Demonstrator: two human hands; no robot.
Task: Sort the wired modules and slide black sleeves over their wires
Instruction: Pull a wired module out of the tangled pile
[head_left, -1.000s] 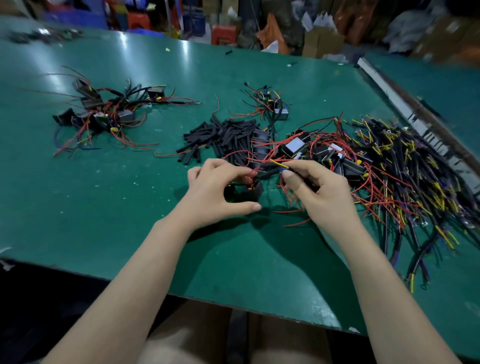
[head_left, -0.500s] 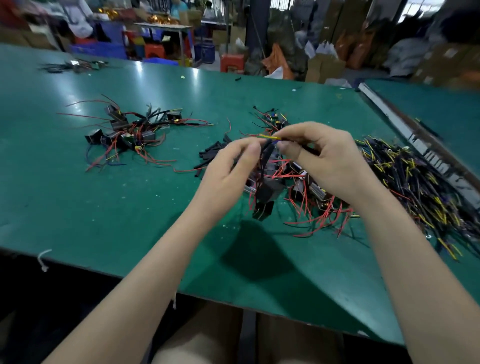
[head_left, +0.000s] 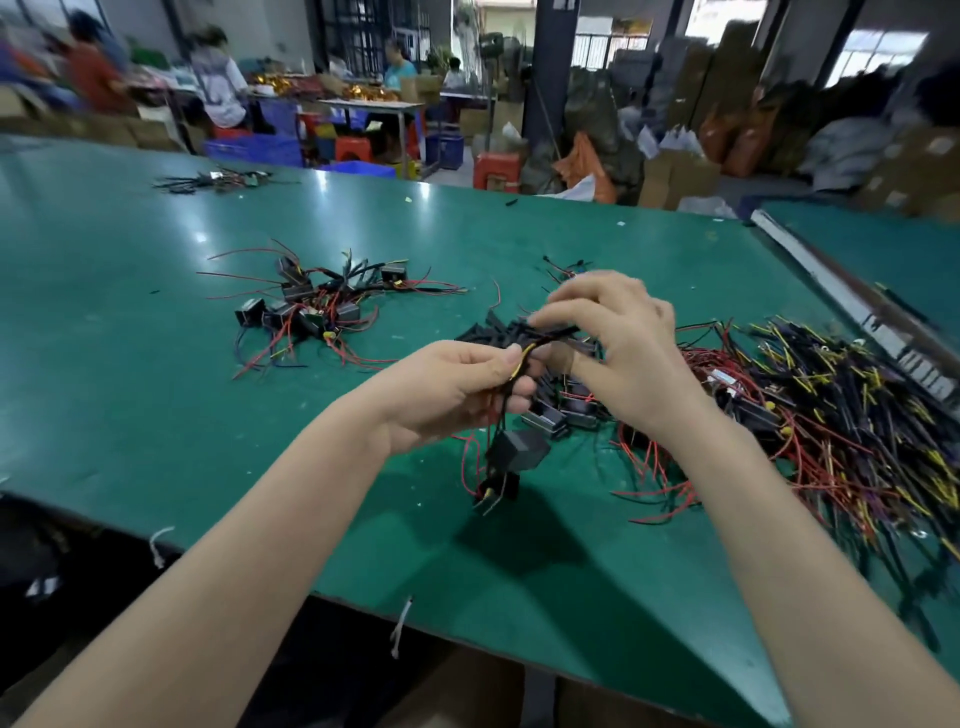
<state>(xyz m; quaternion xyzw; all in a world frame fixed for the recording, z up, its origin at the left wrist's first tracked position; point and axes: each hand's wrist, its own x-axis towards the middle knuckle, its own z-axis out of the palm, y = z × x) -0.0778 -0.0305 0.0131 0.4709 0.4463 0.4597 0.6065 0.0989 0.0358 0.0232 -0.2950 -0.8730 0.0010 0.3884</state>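
A black sleeve (head_left: 553, 332) is partway onto a yellow-tipped wire (head_left: 524, 356), held up over the green table (head_left: 156, 415). The right hand (head_left: 618, 353) pinches the sleeve; the left hand (head_left: 457, 389) grips the wires, with the black module (head_left: 514, 449) dangling below it. Loose sleeves (head_left: 488, 332) lie just beyond the hands. A small pile of modules (head_left: 311, 309) sits far left, seemingly the sorted ones, while the big tangle (head_left: 831, 415) to the right looks untouched, so I'd say most of the job remains.
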